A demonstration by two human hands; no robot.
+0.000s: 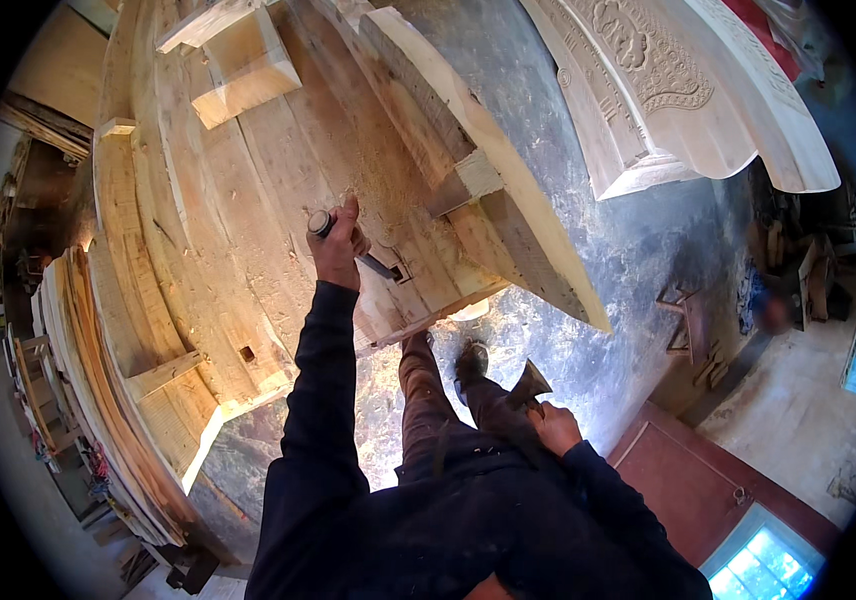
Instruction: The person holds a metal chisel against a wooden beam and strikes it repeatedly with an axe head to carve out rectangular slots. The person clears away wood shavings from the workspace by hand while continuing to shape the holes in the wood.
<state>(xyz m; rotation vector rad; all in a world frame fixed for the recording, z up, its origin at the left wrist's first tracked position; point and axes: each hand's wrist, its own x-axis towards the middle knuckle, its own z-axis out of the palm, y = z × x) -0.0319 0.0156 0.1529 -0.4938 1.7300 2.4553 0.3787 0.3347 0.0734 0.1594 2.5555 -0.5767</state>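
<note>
My left hand (338,242) grips a chisel (380,262), its round metal-capped handle top showing above the fist. The blade slants down to the right into a small rectangular cut (398,271) in a large plank-built wooden workpiece (268,190), with shavings and sawdust (373,205) scattered around. Low at the right, beside my thigh, my right hand (553,428) is closed on a dark metal-headed striking tool (530,382), perhaps a hatchet or hammer; its exact kind is hard to tell. A small square hole (246,353) is in the planks to the left.
A pale carved panel (648,90) is at upper right. Stacked boards (98,390) stand left. A raised block (246,75) and beam (508,240) are on the workpiece. My legs and shoe (473,365) show below its edge. A red door (678,460) is lower right.
</note>
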